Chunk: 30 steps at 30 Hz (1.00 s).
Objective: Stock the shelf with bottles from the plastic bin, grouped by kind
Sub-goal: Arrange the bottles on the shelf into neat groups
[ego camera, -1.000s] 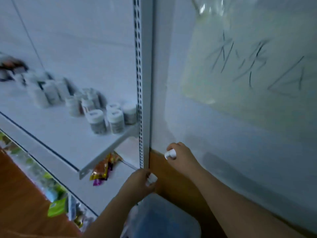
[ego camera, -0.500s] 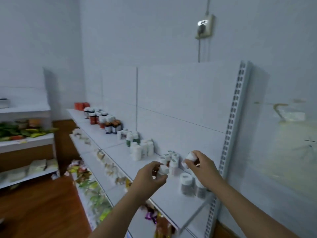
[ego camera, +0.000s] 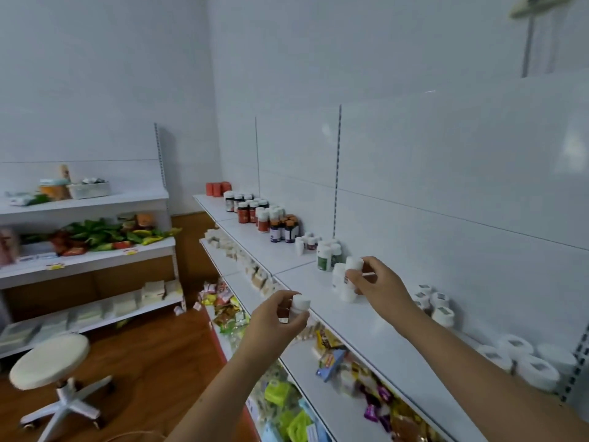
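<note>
In the head view, the placing step is judged to be in hand. One small white plastic bottle [ego camera: 353,265] is pinched by the right hand [ego camera: 377,283] just above the white metal top shelf [ego camera: 376,327], among two or three like white bottles [ego camera: 340,280]. A second white screw-capped bottle [ego camera: 299,306] is gripped by the left hand [ego camera: 276,317], in front of the shelf edge. Next, each is to be set upright beside its kind. The bin is not seen.

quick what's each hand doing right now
Left hand: closed around a small white plastic bottle, held off the shelf.
Right hand: closed on another small white plastic bottle, over the top shelf.
</note>
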Each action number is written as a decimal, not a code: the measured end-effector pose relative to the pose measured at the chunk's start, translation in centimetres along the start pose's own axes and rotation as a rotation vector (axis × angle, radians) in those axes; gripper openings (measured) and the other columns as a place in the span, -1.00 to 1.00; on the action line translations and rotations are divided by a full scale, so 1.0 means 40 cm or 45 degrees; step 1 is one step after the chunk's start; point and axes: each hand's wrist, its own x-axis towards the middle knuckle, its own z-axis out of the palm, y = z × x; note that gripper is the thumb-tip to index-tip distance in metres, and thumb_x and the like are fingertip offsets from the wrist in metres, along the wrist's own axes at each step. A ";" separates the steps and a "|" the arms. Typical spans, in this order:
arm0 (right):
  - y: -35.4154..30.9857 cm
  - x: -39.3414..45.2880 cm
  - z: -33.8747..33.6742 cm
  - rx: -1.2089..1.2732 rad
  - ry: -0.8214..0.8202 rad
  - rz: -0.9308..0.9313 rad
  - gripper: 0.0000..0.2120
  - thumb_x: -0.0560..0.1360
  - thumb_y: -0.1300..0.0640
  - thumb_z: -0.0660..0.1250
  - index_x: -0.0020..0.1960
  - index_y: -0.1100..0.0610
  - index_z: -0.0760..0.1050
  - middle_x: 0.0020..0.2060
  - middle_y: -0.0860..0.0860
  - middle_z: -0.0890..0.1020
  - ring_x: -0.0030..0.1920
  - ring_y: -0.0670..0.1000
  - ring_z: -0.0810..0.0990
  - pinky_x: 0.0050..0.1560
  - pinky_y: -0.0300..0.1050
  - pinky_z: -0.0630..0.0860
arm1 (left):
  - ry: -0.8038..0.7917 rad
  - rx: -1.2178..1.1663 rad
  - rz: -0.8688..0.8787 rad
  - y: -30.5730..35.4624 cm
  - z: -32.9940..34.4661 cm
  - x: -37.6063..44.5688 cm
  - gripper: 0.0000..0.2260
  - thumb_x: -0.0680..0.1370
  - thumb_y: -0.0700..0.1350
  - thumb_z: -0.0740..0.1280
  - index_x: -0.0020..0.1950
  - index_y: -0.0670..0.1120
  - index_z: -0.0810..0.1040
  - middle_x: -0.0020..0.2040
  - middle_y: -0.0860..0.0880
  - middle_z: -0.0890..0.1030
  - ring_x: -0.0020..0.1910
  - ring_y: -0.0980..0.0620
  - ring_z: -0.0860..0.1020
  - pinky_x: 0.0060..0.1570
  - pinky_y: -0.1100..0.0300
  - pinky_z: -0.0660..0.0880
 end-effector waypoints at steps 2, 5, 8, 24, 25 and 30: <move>-0.006 0.067 0.050 0.016 -0.027 -0.017 -0.93 0.57 0.00 0.34 0.04 -0.06 0.51 -0.06 -0.06 0.64 -0.03 0.04 0.65 0.02 -0.03 0.60 | 0.006 0.017 -0.015 -0.039 -0.036 0.059 -0.75 0.52 -0.04 0.45 0.18 0.08 0.55 0.00 0.15 0.64 -0.05 0.28 0.58 0.02 0.29 0.57; -0.010 0.190 0.114 0.027 -0.068 -0.071 -0.88 0.59 0.02 0.32 0.11 -0.03 0.51 -0.07 -0.09 0.63 -0.05 -0.02 0.62 -0.16 -0.30 0.51 | 0.036 0.040 -0.045 -0.096 -0.090 0.170 -0.77 0.52 -0.03 0.45 0.16 0.10 0.54 0.00 0.14 0.63 -0.03 0.22 0.59 0.02 0.25 0.58; -0.021 0.338 0.171 0.003 -0.109 -0.129 -0.88 0.59 0.01 0.31 0.09 0.00 0.51 -0.11 -0.10 0.63 -0.10 -0.07 0.60 -0.20 -0.38 0.50 | 0.078 0.078 -0.084 -0.148 -0.143 0.300 -0.74 0.53 -0.01 0.43 0.20 0.09 0.52 0.02 0.14 0.62 -0.01 0.17 0.59 0.04 0.18 0.61; -0.001 1.000 0.702 0.230 -0.216 -0.020 -0.91 0.59 0.04 0.32 0.06 -0.01 0.56 -0.03 -0.03 0.65 -0.07 -0.06 0.65 -0.14 -0.33 0.56 | 0.252 -0.013 -0.246 -0.494 -0.453 0.891 -0.77 0.57 -0.04 0.39 0.20 0.10 0.49 -0.01 0.13 0.61 -0.03 0.14 0.59 -0.07 0.27 0.58; 0.002 1.034 0.744 0.241 -0.217 -0.012 -0.91 0.58 0.01 0.33 0.06 -0.03 0.57 0.00 -0.03 0.66 -0.04 -0.04 0.67 -0.04 -0.24 0.60 | 0.243 -0.016 -0.252 -0.531 -0.481 0.923 -0.77 0.57 -0.04 0.39 0.21 0.09 0.49 -0.01 0.12 0.61 -0.02 0.14 0.59 -0.05 0.26 0.58; -0.020 1.203 0.955 0.299 -0.185 0.058 -0.93 0.60 0.04 0.29 0.00 0.00 0.55 0.03 0.07 0.66 0.01 0.04 0.65 -0.19 -0.30 0.57 | 0.205 -0.052 -0.260 -0.690 -0.654 1.100 -0.76 0.56 -0.05 0.39 0.22 0.08 0.51 0.03 0.07 0.62 0.00 0.12 0.59 0.00 0.22 0.58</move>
